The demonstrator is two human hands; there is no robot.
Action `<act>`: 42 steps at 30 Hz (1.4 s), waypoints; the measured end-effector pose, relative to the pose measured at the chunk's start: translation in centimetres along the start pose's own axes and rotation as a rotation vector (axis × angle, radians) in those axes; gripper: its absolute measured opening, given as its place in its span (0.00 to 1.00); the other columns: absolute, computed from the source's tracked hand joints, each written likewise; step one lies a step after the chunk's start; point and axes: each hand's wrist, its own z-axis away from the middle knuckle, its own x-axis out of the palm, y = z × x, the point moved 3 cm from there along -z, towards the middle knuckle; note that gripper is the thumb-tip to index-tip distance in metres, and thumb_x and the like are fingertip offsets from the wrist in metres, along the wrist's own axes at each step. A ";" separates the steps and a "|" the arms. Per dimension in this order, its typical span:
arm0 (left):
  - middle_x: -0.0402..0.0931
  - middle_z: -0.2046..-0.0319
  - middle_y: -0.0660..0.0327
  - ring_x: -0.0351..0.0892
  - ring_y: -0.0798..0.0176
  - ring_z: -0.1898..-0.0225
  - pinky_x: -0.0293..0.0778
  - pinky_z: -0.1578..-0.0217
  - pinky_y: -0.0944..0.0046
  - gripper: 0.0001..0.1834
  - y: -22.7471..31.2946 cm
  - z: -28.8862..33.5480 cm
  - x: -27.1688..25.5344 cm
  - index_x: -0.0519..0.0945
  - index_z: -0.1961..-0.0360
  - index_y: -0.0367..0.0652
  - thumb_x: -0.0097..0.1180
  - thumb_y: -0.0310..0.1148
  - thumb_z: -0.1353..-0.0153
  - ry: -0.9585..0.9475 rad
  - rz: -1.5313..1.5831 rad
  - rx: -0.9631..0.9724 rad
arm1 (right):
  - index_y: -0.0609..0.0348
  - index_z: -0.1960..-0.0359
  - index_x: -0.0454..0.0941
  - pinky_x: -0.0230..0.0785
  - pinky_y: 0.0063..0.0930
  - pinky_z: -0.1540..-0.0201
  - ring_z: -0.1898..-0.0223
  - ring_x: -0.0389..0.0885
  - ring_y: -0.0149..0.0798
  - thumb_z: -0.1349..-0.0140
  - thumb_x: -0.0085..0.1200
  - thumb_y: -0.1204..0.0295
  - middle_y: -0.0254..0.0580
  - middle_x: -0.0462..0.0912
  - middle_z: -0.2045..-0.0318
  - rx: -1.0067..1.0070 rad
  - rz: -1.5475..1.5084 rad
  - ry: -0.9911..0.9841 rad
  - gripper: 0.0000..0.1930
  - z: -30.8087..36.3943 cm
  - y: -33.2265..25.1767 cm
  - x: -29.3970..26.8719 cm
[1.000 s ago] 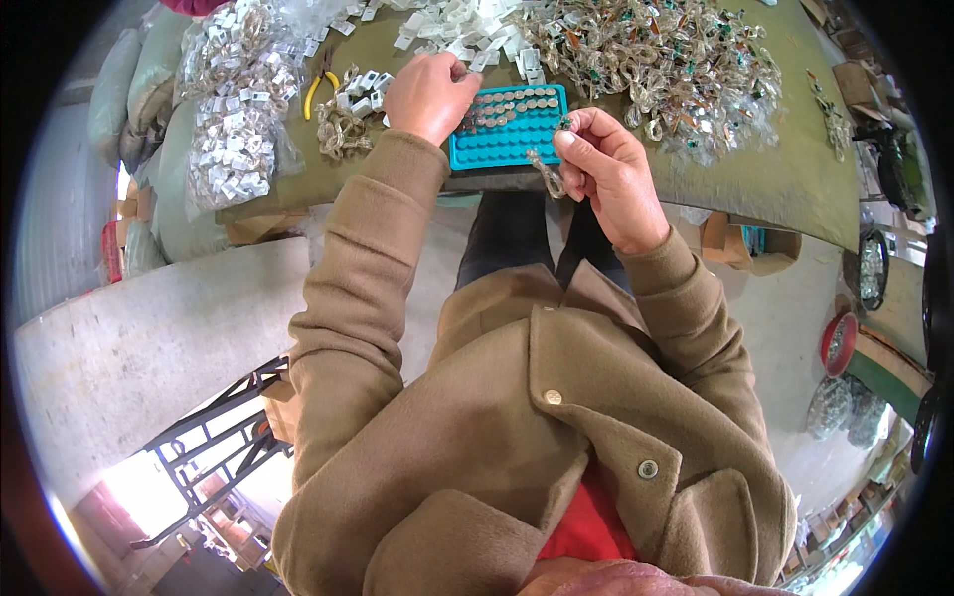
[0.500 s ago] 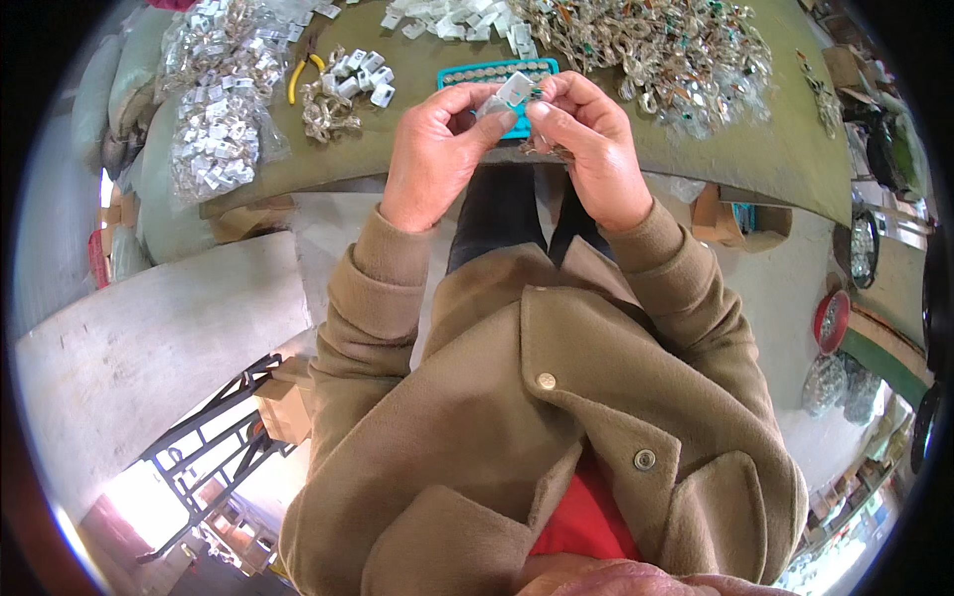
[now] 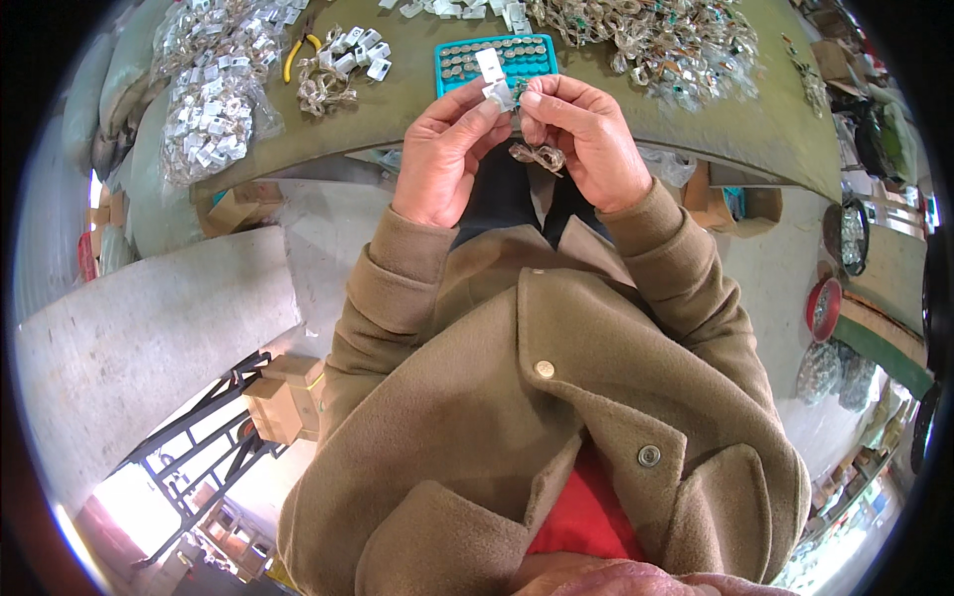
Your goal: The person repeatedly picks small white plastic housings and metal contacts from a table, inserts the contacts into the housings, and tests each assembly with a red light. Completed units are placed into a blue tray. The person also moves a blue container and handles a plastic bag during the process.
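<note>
Both of my hands meet over the table's near edge, in front of a turquoise tray (image 3: 548, 66) that carries rows of round silver button cells. My left hand (image 3: 443, 159) pinches a small white plastic case (image 3: 499, 94) between thumb and fingers. A flat white piece (image 3: 488, 66) stands up from it; whether the two are joined I cannot tell. Close beside, my right hand (image 3: 588, 139) is closed on a small green part (image 3: 518, 87), mostly hidden by the fingertips. A coiled bundle of thin clear-brown wire (image 3: 538, 156) dangles below that hand.
Bagged white cases with wire (image 3: 207, 129) lie at left. Near them are yellow-handled pliers (image 3: 289, 62), a wire bundle (image 3: 325, 87) and loose white cases (image 3: 379, 70). A large heap of wire bundles (image 3: 676, 50) covers the far right. Below the table sits a cardboard box (image 3: 760, 211).
The white case has turned, and a flat white piece now shows above it. The wire coil hangs lower, more plainly visible under my right hand. More of the tray shows.
</note>
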 end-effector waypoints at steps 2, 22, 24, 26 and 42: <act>0.81 0.53 0.58 0.81 0.66 0.55 0.80 0.52 0.65 0.17 0.1 0.2 0.5 0.76 0.44 0.36 0.56 0.26 0.33 -0.007 -0.016 0.025 | 0.61 0.64 0.79 0.68 0.17 0.67 0.72 0.75 0.23 0.36 0.57 0.74 0.31 0.80 0.73 0.018 0.018 0.001 0.04 0.2 0.3 0.1; 0.81 0.58 0.59 0.80 0.71 0.60 0.81 0.57 0.68 0.16 -1.1 1.8 3.1 0.78 0.43 0.35 0.51 0.24 0.30 0.113 -0.340 0.327 | 0.65 0.68 0.79 0.66 0.16 0.77 0.77 0.74 0.21 0.39 0.58 0.77 0.32 0.80 0.76 -0.188 0.332 0.087 0.03 1.3 0.2 0.2; 0.81 0.59 0.60 0.79 0.71 0.60 0.81 0.57 0.68 0.16 -1.4 1.8 3.5 0.78 0.43 0.36 0.50 0.24 0.30 0.104 -0.386 0.398 | 0.65 0.68 0.79 0.65 0.16 0.77 0.77 0.74 0.21 0.39 0.58 0.78 0.32 0.79 0.77 -0.208 0.343 0.102 0.03 1.3 0.3 0.0; 0.81 0.58 0.60 0.79 0.72 0.60 0.81 0.57 0.68 0.16 -1.5 1.9 3.6 0.78 0.43 0.36 0.50 0.24 0.30 0.082 -0.374 0.418 | 0.66 0.68 0.78 0.63 0.15 0.78 0.77 0.73 0.21 0.39 0.57 0.78 0.32 0.79 0.77 -0.210 0.329 0.105 0.03 1.2 0.4 -0.4; 0.85 0.64 0.60 0.83 0.72 0.69 0.71 0.75 0.76 0.11 0.3 1.8 2.1 0.82 0.56 0.38 0.57 0.33 0.34 0.242 -0.297 0.091 | 0.61 0.60 0.76 0.61 0.15 0.73 0.75 0.67 0.18 0.41 0.55 0.79 0.27 0.76 0.75 -0.338 0.567 0.038 0.07 1.9 -0.9 0.1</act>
